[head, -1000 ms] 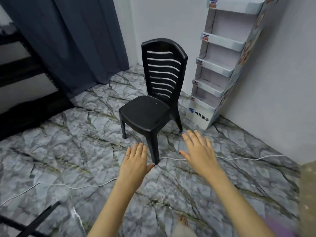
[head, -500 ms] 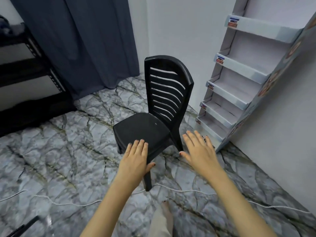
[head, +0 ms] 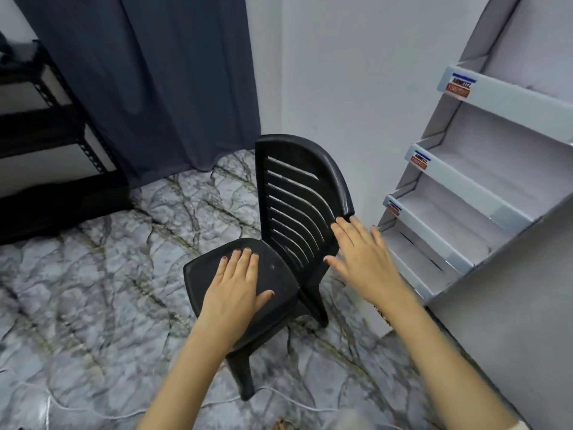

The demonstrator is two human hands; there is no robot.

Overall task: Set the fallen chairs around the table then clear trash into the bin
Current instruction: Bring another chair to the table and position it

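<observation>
The chair (head: 279,252) stands upright in the corner, beside the shelf (head: 459,212). Left hand (head: 235,290) lies flat over the seat, right hand (head: 362,259) open by the backrest — neither grips. Lifted carelessly, it could strike the shelf — or snag the cable (head: 288,401).

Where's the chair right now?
Head view, centre: the chair stands upright in the corner, between the curtain and the display shelf, under both hands.

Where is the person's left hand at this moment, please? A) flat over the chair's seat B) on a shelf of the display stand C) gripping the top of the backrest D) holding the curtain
A: the left hand lies open, palm down, over the seat of the black chair, nothing in its grip.
</observation>
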